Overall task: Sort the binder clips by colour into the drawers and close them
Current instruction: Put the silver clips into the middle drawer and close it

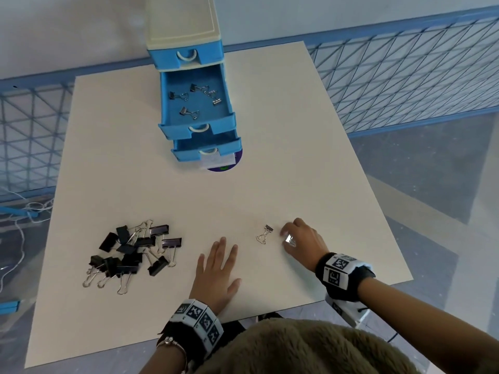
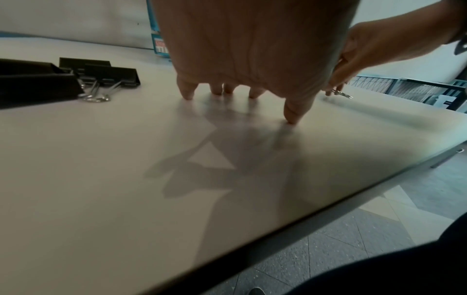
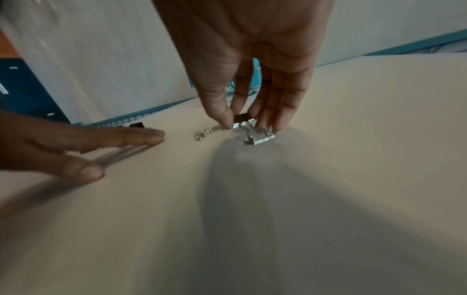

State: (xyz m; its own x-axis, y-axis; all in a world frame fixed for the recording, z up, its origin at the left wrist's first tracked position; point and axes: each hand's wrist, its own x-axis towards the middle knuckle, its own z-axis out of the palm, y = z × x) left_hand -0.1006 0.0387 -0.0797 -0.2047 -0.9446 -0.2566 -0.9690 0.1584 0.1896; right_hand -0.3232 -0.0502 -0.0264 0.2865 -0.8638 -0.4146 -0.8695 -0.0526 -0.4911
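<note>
From the head view the table (image 1: 270, 147) carries a blue drawer unit (image 1: 186, 28) at its far side, with the top drawer (image 1: 186, 57) closed, the middle drawer (image 1: 197, 103) pulled out with four silver clips (image 1: 185, 111) lying in it, and the bottom drawer (image 1: 206, 151) pulled out less far. A heap of black clips (image 1: 129, 252) sits near the left front of the table. The left hand (image 1: 216, 268) lies flat on the table with fingers spread, holding nothing; the left wrist view confirms its fingertips (image 2: 188, 93) touch the surface and shows the black clips just to its left. One silver clip (image 1: 265, 234) lies loose between the two hands. The right hand (image 1: 299, 238) is curled over a second silver clip (image 1: 289, 240), of which the head view shows only a glint. The right wrist view makes this plain: thumb and fingers (image 3: 222, 111) come down around that clip (image 3: 257, 135), pinching it while it rests on the table, with the loose clip's wire handles (image 3: 207, 132) just beside the thumb.
</note>
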